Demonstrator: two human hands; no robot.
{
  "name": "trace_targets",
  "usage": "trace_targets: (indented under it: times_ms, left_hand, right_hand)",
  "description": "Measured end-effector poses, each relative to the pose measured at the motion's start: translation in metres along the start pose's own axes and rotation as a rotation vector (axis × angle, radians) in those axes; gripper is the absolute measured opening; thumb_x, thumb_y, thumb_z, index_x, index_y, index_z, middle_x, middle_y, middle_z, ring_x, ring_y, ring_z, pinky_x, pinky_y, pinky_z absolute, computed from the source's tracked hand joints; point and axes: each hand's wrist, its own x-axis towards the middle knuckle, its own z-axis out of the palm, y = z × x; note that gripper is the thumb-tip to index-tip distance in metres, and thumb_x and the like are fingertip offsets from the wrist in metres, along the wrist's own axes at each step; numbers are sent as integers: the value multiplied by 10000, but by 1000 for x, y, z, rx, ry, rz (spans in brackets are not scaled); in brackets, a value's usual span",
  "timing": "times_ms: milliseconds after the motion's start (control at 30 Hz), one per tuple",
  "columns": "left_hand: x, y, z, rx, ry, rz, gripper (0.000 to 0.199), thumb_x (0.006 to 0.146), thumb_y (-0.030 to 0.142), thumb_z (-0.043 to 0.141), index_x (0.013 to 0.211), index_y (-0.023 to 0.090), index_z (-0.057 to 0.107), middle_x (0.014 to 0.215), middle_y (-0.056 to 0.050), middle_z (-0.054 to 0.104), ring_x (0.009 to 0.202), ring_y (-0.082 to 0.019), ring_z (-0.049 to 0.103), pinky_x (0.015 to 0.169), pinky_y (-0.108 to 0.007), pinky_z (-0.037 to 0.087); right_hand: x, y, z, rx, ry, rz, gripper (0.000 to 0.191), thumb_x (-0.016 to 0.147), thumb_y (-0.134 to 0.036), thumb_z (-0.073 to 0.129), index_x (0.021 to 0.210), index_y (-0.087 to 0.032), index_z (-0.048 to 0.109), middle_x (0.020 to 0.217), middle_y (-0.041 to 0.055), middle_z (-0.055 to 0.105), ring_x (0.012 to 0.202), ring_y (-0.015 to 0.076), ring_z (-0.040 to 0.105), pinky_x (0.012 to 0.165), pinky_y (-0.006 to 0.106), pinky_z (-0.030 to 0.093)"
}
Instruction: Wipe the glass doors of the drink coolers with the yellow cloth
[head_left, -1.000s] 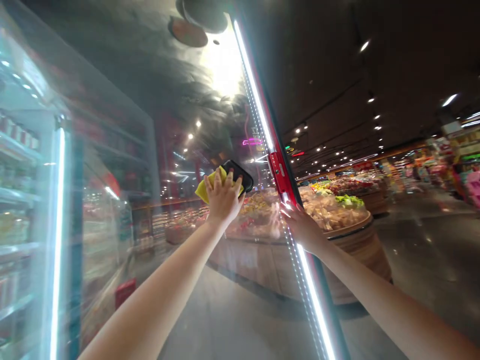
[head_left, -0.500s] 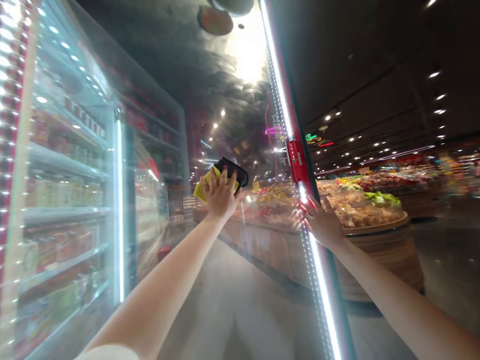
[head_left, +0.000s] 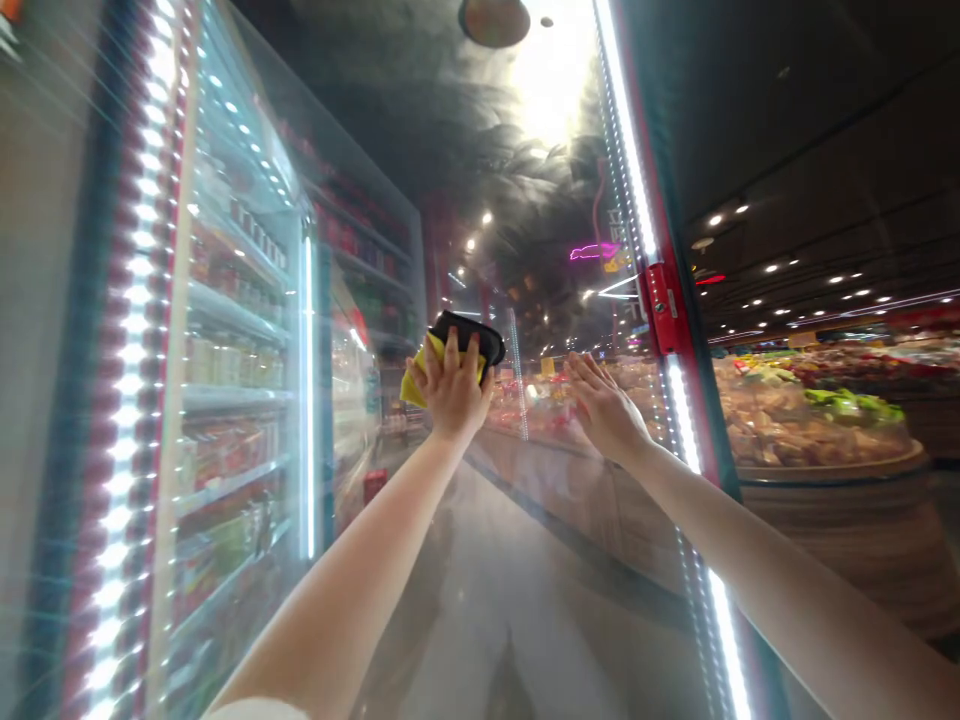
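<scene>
My left hand [head_left: 456,392] presses a yellow cloth [head_left: 417,385] against a glass door [head_left: 480,530], its fingers partly spread over the cloth. A dark, rounded piece [head_left: 472,332] shows just above the fingertips; whether it is the cloth's other side or a separate pad, I cannot tell. My right hand [head_left: 609,408] is held up at the glass, holding nothing, with its fingers stretched out. It is left of the door's lit frame [head_left: 686,410], which bears a red lock piece [head_left: 661,308]. Whether the right palm touches the glass is unclear.
Left of the door, a lit cooler [head_left: 232,400] has shelves of packaged goods. An upright light strip [head_left: 124,480] runs along the near left. Beyond the door's frame stands a rounded wooden display [head_left: 832,520] of produce. Smudges and reflections show on the glass.
My right hand has moved from the door's lit edge leftward onto or near the glass. The view has turned left, so the scene shifts right. The left hand still holds the cloth.
</scene>
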Motion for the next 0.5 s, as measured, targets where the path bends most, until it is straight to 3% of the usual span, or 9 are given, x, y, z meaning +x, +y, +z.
trace_targets:
  times_ms: [67,133,167,233,300,367,433,500]
  left_hand:
    - [-30,-4,-1,15,-34,82,688,931,405,581,1556,175,403,1665,-170,297,1554,-448,152,1218,-708,148]
    - [-52,2,1,-3,-157,360,788,886,381,648,1578,152,348,1662,-161,311,1566,-410,129,1252,-639,152]
    - [-54,6,3,-8,-202,455,807,873,383,667,1577,149,347,1664,-146,313,1569,-401,121,1262,-616,150]
    - [-40,10,6,-13,-229,507,816,885,395,654,1574,99,332,1671,-161,284,1575,-369,123,1279,-554,160]
    - [-10,1,3,-25,-200,452,765,923,386,603,1561,59,336,1683,-204,215,1576,-321,161,1280,-496,191]
    - [13,-19,-4,-28,-121,294,685,948,409,570,1533,95,404,1692,-204,182,1574,-333,172,1272,-528,195]
    - [12,-42,-13,2,-56,120,649,939,465,587,1524,220,449,1702,-152,194,1571,-381,149,1252,-630,148]
    - [-12,-58,-20,42,-47,26,670,918,517,611,1530,308,438,1701,-130,211,1564,-431,124,1213,-723,103]
  right_hand:
    - [0,-15,2,27,-23,-29,586,968,-123,391,1550,-180,432,1617,96,404,1548,246,268,1242,522,339]
    - [0,-29,5,38,-40,-51,587,959,-110,398,1537,-194,455,1620,77,401,1548,239,267,1248,512,330]
    - [1,-35,7,41,-40,-51,588,954,-102,398,1531,-191,463,1619,74,402,1545,240,273,1251,511,324]
    - [9,-46,13,50,-13,-25,589,943,-86,397,1520,-174,478,1615,83,408,1540,247,288,1253,516,315]
    - [21,-56,19,62,18,7,596,928,-70,400,1510,-159,489,1614,93,406,1541,255,284,1253,526,312]
    - [34,-69,26,78,20,10,602,919,-55,393,1505,-147,494,1616,97,400,1546,255,267,1253,530,311]
    - [40,-83,33,96,1,-17,587,927,-57,382,1496,-130,504,1613,102,403,1549,256,259,1255,530,310]
    - [38,-97,37,129,8,-52,546,953,-88,378,1478,-112,525,1599,113,425,1546,254,267,1251,511,327]
